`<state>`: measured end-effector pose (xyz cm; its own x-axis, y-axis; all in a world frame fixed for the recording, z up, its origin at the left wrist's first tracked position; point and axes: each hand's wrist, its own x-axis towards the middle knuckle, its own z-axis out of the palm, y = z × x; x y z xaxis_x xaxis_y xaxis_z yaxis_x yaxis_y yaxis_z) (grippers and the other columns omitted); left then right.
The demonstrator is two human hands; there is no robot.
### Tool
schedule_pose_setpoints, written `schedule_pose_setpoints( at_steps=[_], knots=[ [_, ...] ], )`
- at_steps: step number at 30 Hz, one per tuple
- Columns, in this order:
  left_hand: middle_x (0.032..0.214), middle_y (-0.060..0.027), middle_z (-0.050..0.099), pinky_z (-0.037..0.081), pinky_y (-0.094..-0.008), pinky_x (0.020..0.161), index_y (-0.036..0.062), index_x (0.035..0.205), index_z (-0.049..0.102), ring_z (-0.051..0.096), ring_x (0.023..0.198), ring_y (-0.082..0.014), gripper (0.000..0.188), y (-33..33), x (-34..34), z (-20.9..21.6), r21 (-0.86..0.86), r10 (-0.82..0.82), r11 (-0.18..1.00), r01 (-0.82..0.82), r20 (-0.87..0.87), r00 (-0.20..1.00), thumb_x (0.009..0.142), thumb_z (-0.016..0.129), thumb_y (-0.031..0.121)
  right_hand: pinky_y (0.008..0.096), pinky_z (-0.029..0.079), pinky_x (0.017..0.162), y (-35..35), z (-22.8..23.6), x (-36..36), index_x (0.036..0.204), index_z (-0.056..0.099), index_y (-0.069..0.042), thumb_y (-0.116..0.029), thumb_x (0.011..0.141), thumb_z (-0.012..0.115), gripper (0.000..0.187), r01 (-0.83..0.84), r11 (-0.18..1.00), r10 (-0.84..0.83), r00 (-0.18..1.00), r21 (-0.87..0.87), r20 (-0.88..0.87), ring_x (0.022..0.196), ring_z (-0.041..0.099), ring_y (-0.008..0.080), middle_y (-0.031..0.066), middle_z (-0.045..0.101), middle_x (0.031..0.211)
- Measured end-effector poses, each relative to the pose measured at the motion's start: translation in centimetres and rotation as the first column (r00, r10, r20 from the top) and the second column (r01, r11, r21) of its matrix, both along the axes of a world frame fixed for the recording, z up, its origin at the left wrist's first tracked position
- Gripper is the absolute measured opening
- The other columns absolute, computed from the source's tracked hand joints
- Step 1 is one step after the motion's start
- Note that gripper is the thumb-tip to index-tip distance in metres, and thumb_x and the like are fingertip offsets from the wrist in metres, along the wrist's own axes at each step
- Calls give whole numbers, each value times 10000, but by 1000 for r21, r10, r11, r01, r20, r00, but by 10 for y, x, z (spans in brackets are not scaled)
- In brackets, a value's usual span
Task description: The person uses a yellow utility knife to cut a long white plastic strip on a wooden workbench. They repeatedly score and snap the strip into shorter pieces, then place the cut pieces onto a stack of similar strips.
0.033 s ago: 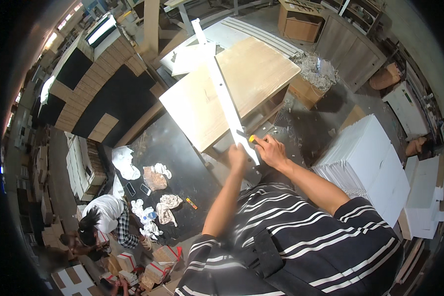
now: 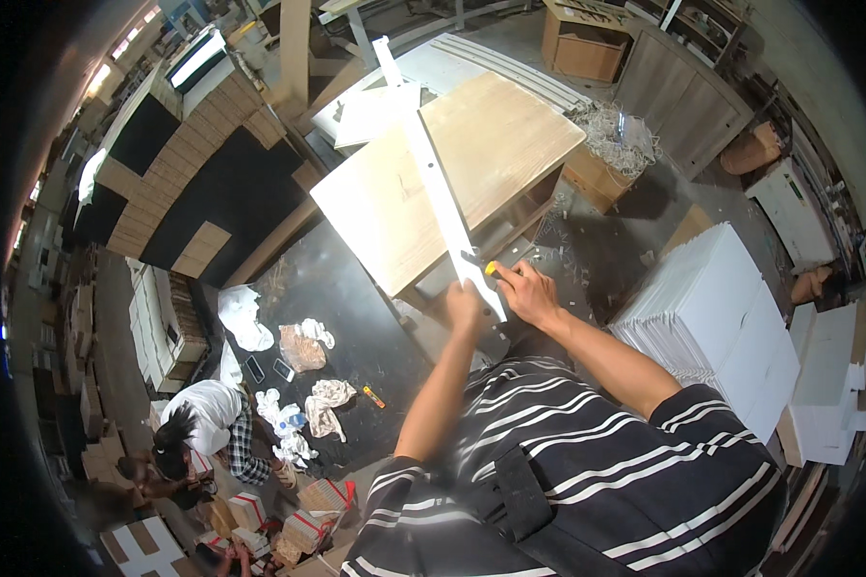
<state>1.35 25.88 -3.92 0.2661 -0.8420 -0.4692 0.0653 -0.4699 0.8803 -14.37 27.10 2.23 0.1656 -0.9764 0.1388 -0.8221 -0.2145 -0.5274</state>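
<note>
A long white board strip (image 2: 437, 183) lies slantwise across the pale wooden table (image 2: 510, 135), its near end sticking out past the edge towards me. My left hand (image 2: 465, 306) is closed around the strip close to that end. On its right side, my right hand (image 2: 529, 294) grips a small yellow tool (image 2: 492, 269), which looks like a utility knife. A dark, thin part of it reaches the strip's right edge. Much of the tool is hidden by my fingers.
Left of the table, a black surface (image 2: 356, 308) bears crumpled cloths (image 2: 329, 404), two phones (image 2: 284, 369) and a yellow cutter (image 2: 373, 396). A stack of white panels (image 2: 702, 308) stands at my right. Another person (image 2: 207, 418) bends over at lower left. Shavings fill a box (image 2: 611, 144) beyond the table.
</note>
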Motion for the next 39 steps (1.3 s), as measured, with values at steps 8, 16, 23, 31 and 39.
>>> schedule_pose_setpoints(
  at_steps=[8,16,23,31,39],
  knots=[
    [944,-276,694,526,-511,740,-33,1095,611,694,822,-424,396,12,-7,6,-185,14,981,61,376,926,1061,477,338,492,565,705,-17,-13,8,1377,636,-234,-292,967,658,415,-55,994,50,997,-94,-57,840,693,371,121,608,1011],
    [939,-330,677,491,-575,784,-18,1089,575,652,901,-534,400,22,-1,1,-164,-35,979,121,448,893,1073,456,363,503,549,719,-53,-8,27,1377,637,-223,-291,981,634,402,-24,999,22,998,-45,-56,866,688,373,124,603,1043],
    [875,-292,667,491,-523,727,-18,1048,573,659,819,-472,365,50,20,4,-244,-34,956,165,466,884,1079,459,327,541,536,797,-99,-5,50,1387,626,-214,-296,987,614,408,2,1000,-2,997,1,-80,963,677,404,151,613,1096],
    [826,-272,633,478,-500,706,-24,1044,572,625,773,-443,319,90,47,10,-195,-100,955,224,498,861,1077,480,279,544,522,848,-166,-6,74,1406,600,-247,-315,983,592,428,70,998,-69,994,8,-86,1013,661,424,184,608,1144],
    [837,-320,666,484,-589,698,25,1118,594,641,816,-553,301,146,82,19,-72,-178,965,251,519,836,1050,500,303,546,493,920,-231,-10,87,1443,578,-184,-299,1028,568,431,116,990,-108,988,74,-107,1071,652,391,186,575,1267]
  ],
)
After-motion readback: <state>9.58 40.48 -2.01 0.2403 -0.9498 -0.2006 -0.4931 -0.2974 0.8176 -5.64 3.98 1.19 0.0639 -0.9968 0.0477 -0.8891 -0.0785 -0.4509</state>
